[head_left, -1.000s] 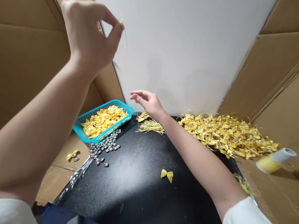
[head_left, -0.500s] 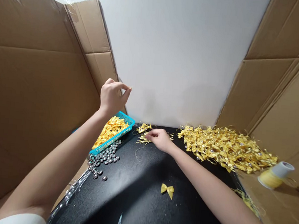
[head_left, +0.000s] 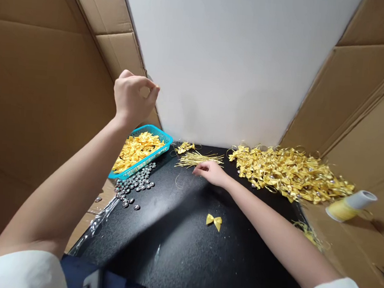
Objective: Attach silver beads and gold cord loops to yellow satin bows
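Observation:
My left hand (head_left: pixel 135 95) is raised above the teal basket (head_left: pixel 170 140), thumb and forefinger pinched together. Whatever sits between those fingertips is too fine to make out. Down at the table, my right hand (head_left: pixel 211 172) is at the near edge of a bundle of gold ties (head_left: pixel 193 159), its fingers curled in with the tips close together. I cannot make out anything in them. A thin loose thread (head_left: pixel 178 182) lies just left of it. Closer to me, a single yellow ribbon bow (head_left: pixel 214 221) rests on the black table (head_left: pixel 174 260).
Yellow bows (head_left: pixel 139 150) fill the basket, with silver beads (head_left: pixel 137 182) scattered beside it. A big heap of gold bows (head_left: pixel 287 171) is at the back right. A spool of yellow ribbon (head_left: pixel 349 206) lies beyond the table. Cardboard walls (head_left: pixel 31 78) stand on both sides.
The view has tilted down, showing more of the table's near edge. My right hand has come off the gold ties toward me, uncovering the bundle. My left hand stays raised and pinched.

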A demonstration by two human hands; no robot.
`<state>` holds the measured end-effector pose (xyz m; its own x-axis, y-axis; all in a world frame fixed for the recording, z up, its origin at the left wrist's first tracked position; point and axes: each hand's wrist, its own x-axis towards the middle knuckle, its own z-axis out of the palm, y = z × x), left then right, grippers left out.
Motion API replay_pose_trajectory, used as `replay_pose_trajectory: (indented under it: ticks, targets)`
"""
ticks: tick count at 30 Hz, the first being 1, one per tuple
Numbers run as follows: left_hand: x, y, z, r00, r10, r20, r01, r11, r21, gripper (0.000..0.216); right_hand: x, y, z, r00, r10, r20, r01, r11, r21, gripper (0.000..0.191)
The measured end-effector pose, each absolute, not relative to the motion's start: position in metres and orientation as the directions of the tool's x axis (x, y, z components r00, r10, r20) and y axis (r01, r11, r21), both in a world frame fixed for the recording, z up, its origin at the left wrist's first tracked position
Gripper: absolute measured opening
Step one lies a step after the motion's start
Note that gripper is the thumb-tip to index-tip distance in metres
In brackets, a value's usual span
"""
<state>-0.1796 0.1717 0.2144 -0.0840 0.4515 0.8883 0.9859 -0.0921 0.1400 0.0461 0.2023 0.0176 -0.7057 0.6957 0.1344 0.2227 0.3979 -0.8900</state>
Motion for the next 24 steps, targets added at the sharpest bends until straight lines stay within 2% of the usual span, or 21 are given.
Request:
replay_pose_trajectory:
  ticks: [7, 10, 14, 17, 20, 24]
  targets:
    - [-0.174, 0.163, 0.246, -0.092, 0.433, 0.897, 0.99, -0.059, 0.13, 0.024, 0.043, 0.195, 0.005, -0.729, 0.68, 0.083, 0.294, 0.42, -0.858, 0.017]
    - [-0.165, 0.157, 0.258, -0.078, 0.418, 0.905, 0.993, -0.05, 0.108, 0.02, 0.039, 0.194, 0.004, -0.761, 0.645, 0.07, 0.313, 0.46, -0.831, 0.004]
    - [-0.155, 0.151, 0.266, -0.021, 0.398, 0.917, 0.994, -0.087, 0.061, 0.017, 0.039, 0.212, 0.025, -0.8, 0.596, 0.07, 0.29, 0.486, -0.824, 0.024]
    - [-0.15, 0.148, 0.268, 0.005, 0.372, 0.928, 0.991, -0.128, 0.045, 0.017, 0.035, 0.236, 0.057, -0.743, 0.648, 0.167, 0.229, 0.481, -0.846, 0.016]
    - [-0.145, 0.147, 0.266, 0.019, 0.359, 0.933, 0.985, -0.167, 0.044, 0.016, 0.022, 0.251, 0.093, -0.634, 0.712, 0.302, 0.131, 0.484, -0.865, 0.022]
    - [-0.138, 0.147, 0.259, 0.033, 0.36, 0.932, 0.964, -0.259, 0.066, 0.018, -0.002, 0.246, 0.133, -0.594, 0.692, 0.41, -0.013, 0.501, -0.865, 0.026]
